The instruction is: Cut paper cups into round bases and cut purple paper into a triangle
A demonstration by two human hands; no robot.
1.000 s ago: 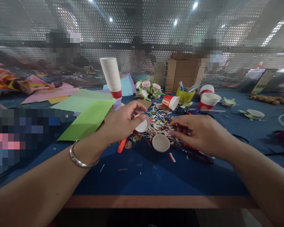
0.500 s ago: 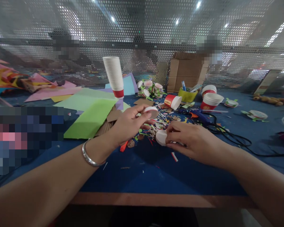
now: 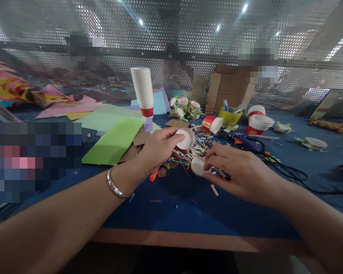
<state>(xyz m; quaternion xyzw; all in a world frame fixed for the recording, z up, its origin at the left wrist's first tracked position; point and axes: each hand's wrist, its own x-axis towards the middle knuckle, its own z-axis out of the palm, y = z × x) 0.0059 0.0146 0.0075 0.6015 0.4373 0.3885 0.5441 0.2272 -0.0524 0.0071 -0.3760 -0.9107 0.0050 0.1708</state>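
My left hand [image 3: 160, 148], wearing a silver bangle [image 3: 116, 184], grips a cut-off white paper cup base [image 3: 186, 139] between thumb and fingers, its shallow hollow turned towards me. A second cut-off cup base [image 3: 197, 166] is at the fingertips of my right hand [image 3: 231, 167], which are closed on its right edge just above the blue table. Something dark and silvery [image 3: 221, 173] shows beneath my right palm; I cannot make out what it is. Paper scraps [image 3: 198, 146] lie scattered behind both hands.
A tall stack of paper cups [image 3: 143, 89] stands behind green paper [image 3: 114, 142]. Further right are a tipped red cup [image 3: 213, 123], a yellow holder [image 3: 230, 115], a blue glue gun [image 3: 246, 141] with a black cord, and several small cup-base turtles [image 3: 183, 106].
The cup base in my left hand has tilted so its hollow faces me more. My right hand stays at the other base. The whole view has shifted slightly.
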